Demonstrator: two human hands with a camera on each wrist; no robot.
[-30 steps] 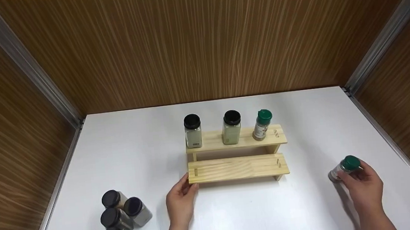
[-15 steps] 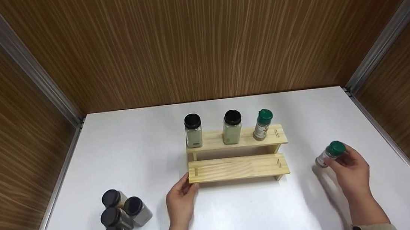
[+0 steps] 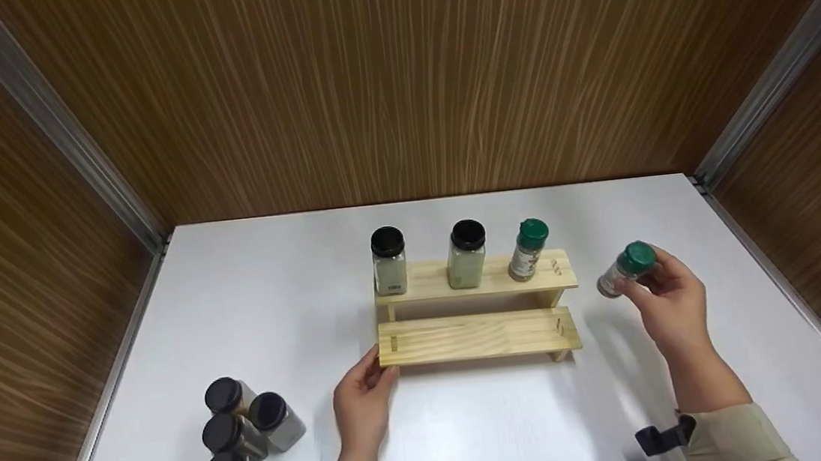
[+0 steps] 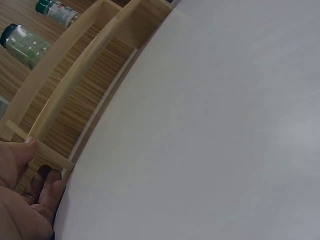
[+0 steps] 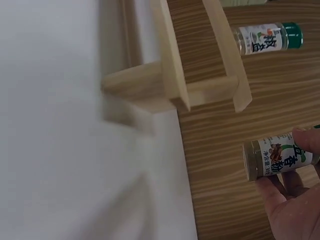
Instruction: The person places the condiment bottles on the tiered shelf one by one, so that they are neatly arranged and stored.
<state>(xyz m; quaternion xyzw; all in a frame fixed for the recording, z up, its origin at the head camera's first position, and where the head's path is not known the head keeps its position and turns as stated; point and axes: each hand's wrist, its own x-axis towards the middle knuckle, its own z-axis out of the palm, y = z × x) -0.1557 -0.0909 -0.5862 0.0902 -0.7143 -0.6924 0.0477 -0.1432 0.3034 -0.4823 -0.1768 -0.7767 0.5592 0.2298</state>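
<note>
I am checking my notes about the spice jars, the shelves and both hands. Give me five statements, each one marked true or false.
1. The right hand holds a green-capped spice jar. True.
2. The left hand holds a jar. False: it grips the left end of the lower shelf.
3. All three jars on the upper shelf have black caps. False: the right one has a green cap.
4. Four black-capped jars are grouped on the white table. True.
5. The held jar stands on the lower shelf. False: it is held apart from the shelves, to their right.
</note>
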